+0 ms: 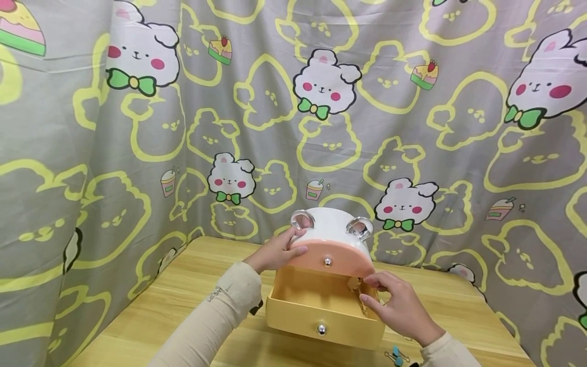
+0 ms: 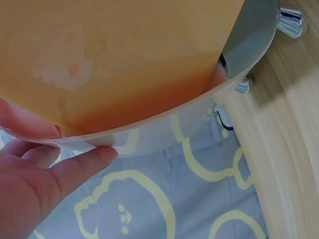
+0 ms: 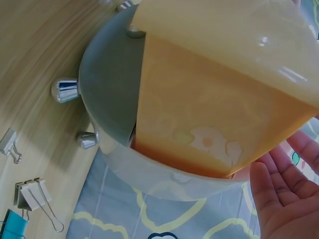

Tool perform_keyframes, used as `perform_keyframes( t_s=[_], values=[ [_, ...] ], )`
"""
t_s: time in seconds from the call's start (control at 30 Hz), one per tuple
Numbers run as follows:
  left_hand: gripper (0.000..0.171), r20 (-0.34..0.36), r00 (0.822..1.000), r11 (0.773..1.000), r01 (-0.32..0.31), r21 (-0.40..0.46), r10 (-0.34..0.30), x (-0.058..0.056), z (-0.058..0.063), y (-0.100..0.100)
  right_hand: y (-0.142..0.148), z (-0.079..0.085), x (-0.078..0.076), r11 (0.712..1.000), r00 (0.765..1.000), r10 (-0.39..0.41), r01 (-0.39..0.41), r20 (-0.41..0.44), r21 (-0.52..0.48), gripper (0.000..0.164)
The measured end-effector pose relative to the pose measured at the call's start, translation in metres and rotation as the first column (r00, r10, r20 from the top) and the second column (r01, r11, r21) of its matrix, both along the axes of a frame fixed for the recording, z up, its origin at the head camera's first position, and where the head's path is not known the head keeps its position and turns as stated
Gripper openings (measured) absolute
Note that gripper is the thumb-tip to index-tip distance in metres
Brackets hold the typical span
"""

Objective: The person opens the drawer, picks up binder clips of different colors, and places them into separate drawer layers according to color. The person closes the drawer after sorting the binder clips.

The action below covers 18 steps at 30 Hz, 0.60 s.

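A small drawer cabinet [image 1: 339,224] with a white rounded top and silver ear-shaped handles stands on the table. Its peach upper drawer [image 1: 307,262] is closed; the yellow lower drawer [image 1: 298,316] is pulled out. My left hand [image 1: 277,250] grips the cabinet's upper left corner, thumb across the peach front and fingers by the ear. Along the right wall inside the yellow drawer shows a small gold-coloured item [image 1: 355,285], too blurred to name. Beside it, my right hand [image 1: 401,303] has thumb and fingers spread at the drawer's right edge; they look straight in the right wrist view.
White and teal binder clips lie on the wooden table [image 1: 192,306] right of the cabinet, including a white clip [image 3: 32,194] and a teal clip [image 3: 14,226]. A patterned grey curtain [image 1: 275,127] hangs behind and at both sides.
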<state>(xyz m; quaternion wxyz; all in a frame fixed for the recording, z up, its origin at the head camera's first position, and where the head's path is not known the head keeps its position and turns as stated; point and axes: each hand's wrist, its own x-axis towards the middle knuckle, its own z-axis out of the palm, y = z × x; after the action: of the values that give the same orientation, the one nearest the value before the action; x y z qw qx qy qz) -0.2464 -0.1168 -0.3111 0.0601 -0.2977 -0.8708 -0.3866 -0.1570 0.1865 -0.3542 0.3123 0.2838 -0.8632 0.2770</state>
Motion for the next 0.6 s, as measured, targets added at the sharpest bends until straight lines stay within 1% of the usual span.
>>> perform_keyframes(
  t_s=[0.1,0.43,0.6],
  values=[
    [0.031,0.001,1.000,1.000,0.005,0.001,-0.005,0.001,0.001,0.000,0.003,-0.001,0.000,1.000,1.000,-0.009,0.009,-0.008,0.001,0.025],
    [0.032,0.007,1.000,1.000,-0.007,-0.003,0.007,0.000,0.001,0.000,0.010,-0.002,-0.002,0.999,0.999,-0.023,0.022,-0.042,-0.027,0.027],
    [0.029,0.005,1.000,1.000,0.007,0.003,-0.007,0.001,0.001,0.000,0.015,-0.007,-0.003,0.998,0.998,-0.052,0.051,-0.020,-0.047,0.024]
  ],
)
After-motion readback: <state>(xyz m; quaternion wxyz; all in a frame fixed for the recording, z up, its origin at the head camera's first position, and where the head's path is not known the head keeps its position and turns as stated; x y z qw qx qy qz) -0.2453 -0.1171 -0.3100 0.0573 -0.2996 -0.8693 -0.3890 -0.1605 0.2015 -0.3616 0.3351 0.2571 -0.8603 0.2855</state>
